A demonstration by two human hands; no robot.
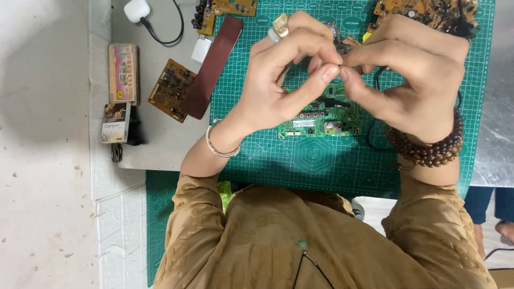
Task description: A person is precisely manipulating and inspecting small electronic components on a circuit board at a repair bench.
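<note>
Both hands meet above the middle of the green cutting mat (321, 166). Nearest to the camera are the person's own chest and brown sleeves, which hide the near edge of the mat.

A little farther, a green circuit board (321, 119) lies flat on the mat, directly under the hands, and the palms cover its upper part. A black cable (375, 140) curves beside the board on its right side and passes under the right wrist, where a bracelet of brown beads (428, 150) sits. A thin metal bangle (220, 149) is on the left wrist.

The left hand (284, 80) is closed in a pinch: thumb and forefinger press together at the tips. The right hand (412, 75) is closed in the same way, and its fingertips touch those of the left hand. Between the two pinches is a very small part (339, 65); it is too small to say what it is. It is held in the air above the board, not resting on it.

Farther away, to the left and off the mat, a brown circuit board (170, 90) lies on the grey table, with a dark red strip (213, 64) partly over it. At the far edge are two more orange-brown boards (227, 8) (428, 13) and a white charger (137, 9).
</note>
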